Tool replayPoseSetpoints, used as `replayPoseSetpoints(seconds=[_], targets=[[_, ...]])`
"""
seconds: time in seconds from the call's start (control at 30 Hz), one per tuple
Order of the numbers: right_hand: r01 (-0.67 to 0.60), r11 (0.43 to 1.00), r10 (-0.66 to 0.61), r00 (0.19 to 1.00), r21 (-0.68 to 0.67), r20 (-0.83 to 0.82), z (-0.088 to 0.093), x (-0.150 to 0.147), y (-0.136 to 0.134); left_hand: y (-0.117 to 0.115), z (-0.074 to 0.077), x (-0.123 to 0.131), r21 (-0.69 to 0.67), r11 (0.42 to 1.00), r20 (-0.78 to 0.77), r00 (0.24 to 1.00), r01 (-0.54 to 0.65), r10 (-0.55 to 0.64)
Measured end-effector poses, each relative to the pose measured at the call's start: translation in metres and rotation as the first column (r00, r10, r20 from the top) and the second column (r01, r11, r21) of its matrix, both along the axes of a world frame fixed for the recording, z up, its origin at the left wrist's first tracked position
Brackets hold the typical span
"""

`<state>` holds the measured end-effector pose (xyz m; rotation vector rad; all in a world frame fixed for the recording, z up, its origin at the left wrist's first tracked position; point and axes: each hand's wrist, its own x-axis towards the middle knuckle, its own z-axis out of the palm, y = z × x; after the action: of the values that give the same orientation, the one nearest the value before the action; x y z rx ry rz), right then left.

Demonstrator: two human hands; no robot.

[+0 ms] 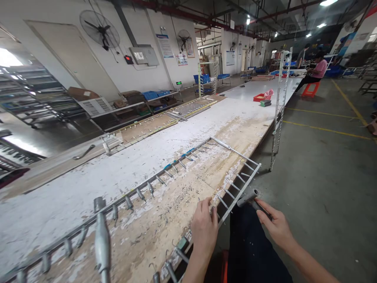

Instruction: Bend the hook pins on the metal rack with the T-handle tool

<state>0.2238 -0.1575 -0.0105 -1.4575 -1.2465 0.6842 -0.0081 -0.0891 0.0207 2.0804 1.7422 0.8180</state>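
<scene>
A long metal rack frame (pixel 172 162) lies on the worn bench, with rows of metal pegs along both rails. Many pegs on the far rail are thick and grey; some end in thin hooks. My left hand (pixel 204 226) is at the near rail (pixel 243 188), fingers curled around a peg there, mostly hidden by the hand. Just right of that rail, my right hand (pixel 277 226) grips the dark handle of a hammer-like tool (pixel 247 197) whose head is a short grey metal tube. The tube is close beside the rail; whether they touch, I cannot tell.
Flaked paint and scraps cover the bench (pixel 141 147). A wrench (pixel 84 152) lies at the far left edge. Further along are other peg racks (pixel 165 122), a red tray (pixel 259 97) and an upright rack (pixel 281 106). A person in pink (pixel 319 68) sits at the far end.
</scene>
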Motion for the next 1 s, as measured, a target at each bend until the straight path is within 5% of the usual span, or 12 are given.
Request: replayPoseSetpoints(seconds=[0.17, 0.33, 0.5, 0.83, 1.0], targets=[[0.048, 0.998, -0.053, 0.988, -0.035, -0.144, 0.001, -0.003, 0.005, 0.019, 0.003, 0.024, -0.239, 0.958, 0.047, 0.988, 0.155, -0.148], [0.084, 0.995, -0.095, 0.974, -0.059, -0.205, -0.002, 0.003, 0.004, 0.033, -0.003, 0.035, -0.244, 0.958, 0.268, 0.960, 0.149, -0.081], [0.142, 0.988, -0.150, 0.970, -0.055, -0.191, 0.000, 0.009, 0.007, 0.036, 0.000, 0.037, -0.273, 0.925, 0.273, 0.943, 0.265, -0.189], [0.024, 0.967, -0.089, 0.965, 0.253, 0.247, 0.055, 0.012, 0.023, 0.030, 0.000, 0.050, -0.181, 0.971, 0.031, 0.988, 0.155, -0.152], [-0.093, 0.937, -0.073, 0.892, 0.338, 0.446, 0.043, 0.012, 0.023, 0.026, 0.001, 0.053, -0.178, 0.976, -0.043, 0.990, 0.126, -0.136]])
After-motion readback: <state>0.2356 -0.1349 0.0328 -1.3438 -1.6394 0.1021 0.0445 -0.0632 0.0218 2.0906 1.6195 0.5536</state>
